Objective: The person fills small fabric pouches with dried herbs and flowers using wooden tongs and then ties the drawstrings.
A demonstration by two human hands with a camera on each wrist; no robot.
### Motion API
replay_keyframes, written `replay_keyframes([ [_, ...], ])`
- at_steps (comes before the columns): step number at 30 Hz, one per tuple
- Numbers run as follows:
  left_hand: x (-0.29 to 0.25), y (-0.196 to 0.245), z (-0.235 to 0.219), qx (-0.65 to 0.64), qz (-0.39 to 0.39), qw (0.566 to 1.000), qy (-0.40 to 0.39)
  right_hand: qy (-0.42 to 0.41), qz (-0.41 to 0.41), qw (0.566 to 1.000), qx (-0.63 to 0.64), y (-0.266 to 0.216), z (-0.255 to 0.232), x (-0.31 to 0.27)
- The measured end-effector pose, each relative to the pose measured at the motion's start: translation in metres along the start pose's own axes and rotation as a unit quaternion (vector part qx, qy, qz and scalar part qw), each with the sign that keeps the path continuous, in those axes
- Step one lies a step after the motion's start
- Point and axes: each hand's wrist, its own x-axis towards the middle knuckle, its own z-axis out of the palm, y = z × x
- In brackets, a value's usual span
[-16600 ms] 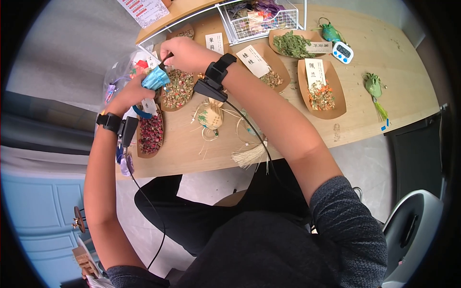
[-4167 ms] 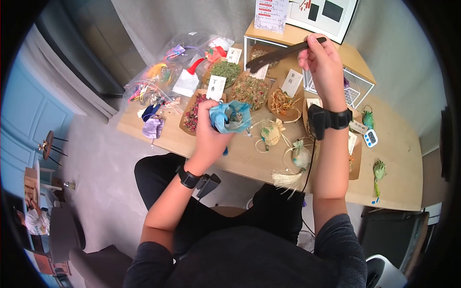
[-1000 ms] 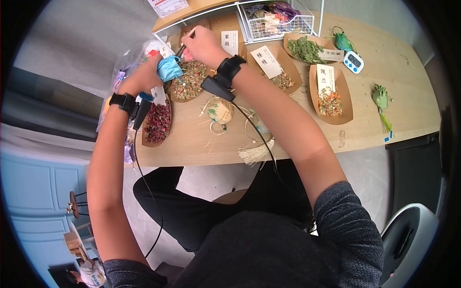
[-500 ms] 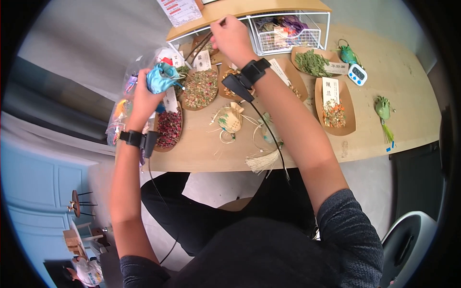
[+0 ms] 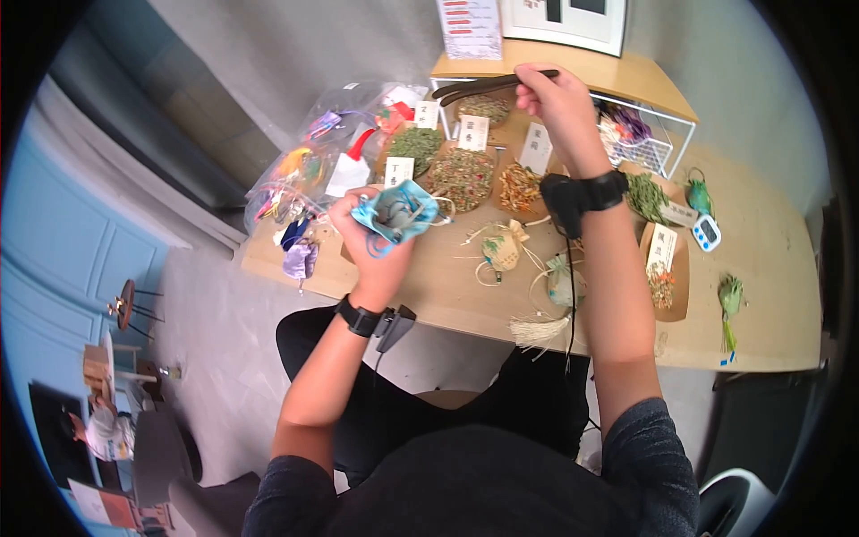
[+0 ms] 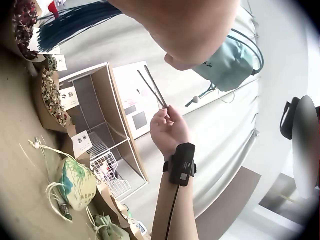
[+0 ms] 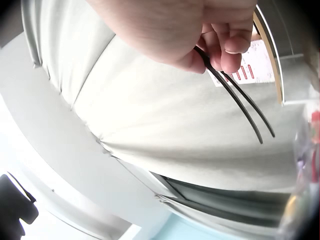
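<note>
My left hand (image 5: pixel 374 259) holds up a light blue fabric pouch (image 5: pixel 419 204), its mouth wide and grey-looking contents showing inside. In the left wrist view the pouch (image 6: pixel 232 67) hangs past the hand, with drawstring cords and a bead; a navy tassel (image 6: pixel 82 24) trails on the other side. Dark tweezers (image 5: pixel 483 86) are pinched in my right hand (image 5: pixel 559 103), raised above the back of the table. The right wrist view shows the tweezers' (image 7: pixel 242 102) tips apart with nothing between them. Below the hands stand paper trays of dried rose buds, green herb (image 5: pixel 416 148) and mixed petals (image 5: pixel 461 179).
A plastic bag (image 5: pixel 295 161) of colourful pouches and tassels lies at the left. Finished-looking sachets (image 5: pixel 503 249) sit near the front edge. A wooden shelf (image 5: pixel 644 85) with a wire basket stands behind; a timer (image 5: pixel 706 233) and green sachet (image 5: pixel 730 300) are at right.
The tweezers have gone back and forth between trays and pouch. Over the last half second the right hand lifts away from the trays, the pouch comes nearer the body, and the head view swings left.
</note>
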Motion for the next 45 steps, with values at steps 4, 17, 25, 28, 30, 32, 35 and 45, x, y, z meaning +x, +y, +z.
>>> replay_keyframes([
  [4,-0.011,-0.001,-0.003,0.038,0.101,0.993,0.045,-0.047,0.005,0.999,0.000,-0.006,0.007,-0.004],
  [17,-0.037,0.013,-0.009,-0.032,0.029,0.994,0.099,-0.333,0.070,0.911,-0.233,-0.074,0.081,-0.092],
  [25,-0.044,0.008,-0.010,-0.084,0.018,0.989,0.116,-0.390,0.061,0.857,-0.330,-0.062,0.114,-0.126],
  [28,-0.049,0.000,-0.014,-0.020,0.007,0.993,0.118,-0.356,0.065,0.869,-0.337,-0.063,0.116,-0.128],
  [30,-0.051,-0.005,-0.014,0.002,0.010,0.992,0.125,-0.327,0.089,0.877,-0.341,-0.071,0.117,-0.129],
  [32,-0.051,-0.007,-0.017,0.023,0.018,0.992,0.121,-0.282,0.054,0.902,-0.322,-0.071,0.116,-0.130],
  [35,-0.053,-0.012,-0.024,0.033,0.032,0.994,0.104,-0.214,-0.033,0.948,-0.233,-0.072,0.109,-0.132],
  [45,-0.046,-0.010,-0.043,0.032,0.056,0.996,0.064,-0.173,-0.059,0.964,-0.193,-0.093,0.078,-0.118],
])
